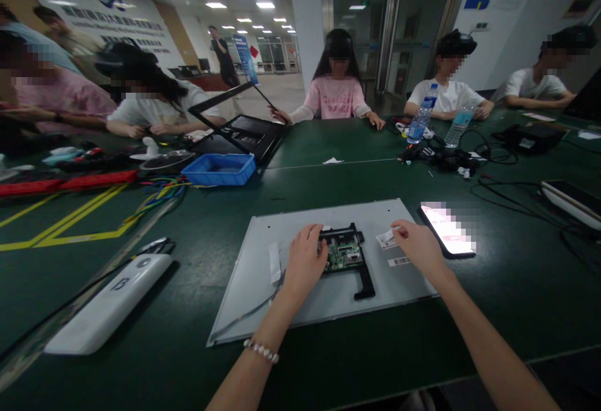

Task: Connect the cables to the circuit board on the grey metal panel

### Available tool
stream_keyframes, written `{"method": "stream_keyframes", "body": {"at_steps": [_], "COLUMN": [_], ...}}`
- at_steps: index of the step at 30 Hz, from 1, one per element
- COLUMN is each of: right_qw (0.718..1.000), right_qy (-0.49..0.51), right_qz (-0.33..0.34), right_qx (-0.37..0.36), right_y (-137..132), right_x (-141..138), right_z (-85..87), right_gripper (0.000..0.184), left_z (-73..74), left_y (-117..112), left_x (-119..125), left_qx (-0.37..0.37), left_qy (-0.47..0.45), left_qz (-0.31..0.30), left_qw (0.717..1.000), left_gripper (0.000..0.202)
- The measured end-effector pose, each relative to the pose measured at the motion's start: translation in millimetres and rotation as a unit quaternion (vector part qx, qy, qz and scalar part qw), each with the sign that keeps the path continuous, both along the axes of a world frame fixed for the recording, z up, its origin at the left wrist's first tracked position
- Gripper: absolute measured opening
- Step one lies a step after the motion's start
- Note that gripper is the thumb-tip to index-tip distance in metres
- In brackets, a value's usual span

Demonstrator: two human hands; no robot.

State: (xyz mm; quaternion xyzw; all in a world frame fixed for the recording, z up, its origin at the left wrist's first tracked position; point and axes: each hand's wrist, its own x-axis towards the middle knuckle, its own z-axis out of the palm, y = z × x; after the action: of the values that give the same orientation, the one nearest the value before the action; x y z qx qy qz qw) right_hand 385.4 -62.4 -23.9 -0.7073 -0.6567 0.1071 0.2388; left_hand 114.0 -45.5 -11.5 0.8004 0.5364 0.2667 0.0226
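Note:
A flat, light grey display panel [300, 311] lies on the green table in front of me. Near its middle sits a black bracket [365, 279] with a green circuit board [339, 258] in it. My left hand [306, 257] is curled over the left end of the bracket, thumb and fingers round it, hiding that end. To the right, my right hand [416, 242] is closed in a pinch at a white paper label [387, 239] on the panel. What lies between those fingertips is too small to tell. A second label [399, 262] is just below.
A lit phone [447, 230] lies right of the panel, a white power bank [113, 304] left. Further back are a blue tray [220, 170], a black frame [248, 135], two water bottles [422, 116] and tangled cables [436, 154]. Several people sit around the table.

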Motion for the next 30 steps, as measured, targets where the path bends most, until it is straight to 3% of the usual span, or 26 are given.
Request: {"method": "stream_keyframes", "body": {"at_steps": [7,13,22,26,30], "right_qw": [0.995,0.992,0.956,0.953,0.957], "right_qy": [-0.093,-0.072,-0.038,-0.085,-0.116], "right_qz": [-0.006,0.047,0.275,0.288,0.264], "right_qx": [0.022,0.097,0.091,0.040,0.013], "right_y": [-4,-1,43,59,62], "right_x": [-2,-11,-88,-119,-125], "right_z": [4.8,11.7,29.0,29.1,26.6], "right_gripper": [0.024,0.024,0.027,0.022,0.026], "left_z": [-1.0,-1.6,-7.7,-8.8,-7.2], "left_y": [-1,-1,0,0,0], "left_x": [0,0,-1,-2,-2], "left_qx": [-0.006,-0.003,-0.017,-0.014,-0.017], "left_qy": [0.000,0.004,0.002,-0.006,-0.007], "left_qz": [0.003,0.011,0.034,0.031,0.033], "left_qw": [1.000,1.000,0.999,0.999,0.999], "left_gripper": [0.030,0.032,0.035,0.037,0.037]}}
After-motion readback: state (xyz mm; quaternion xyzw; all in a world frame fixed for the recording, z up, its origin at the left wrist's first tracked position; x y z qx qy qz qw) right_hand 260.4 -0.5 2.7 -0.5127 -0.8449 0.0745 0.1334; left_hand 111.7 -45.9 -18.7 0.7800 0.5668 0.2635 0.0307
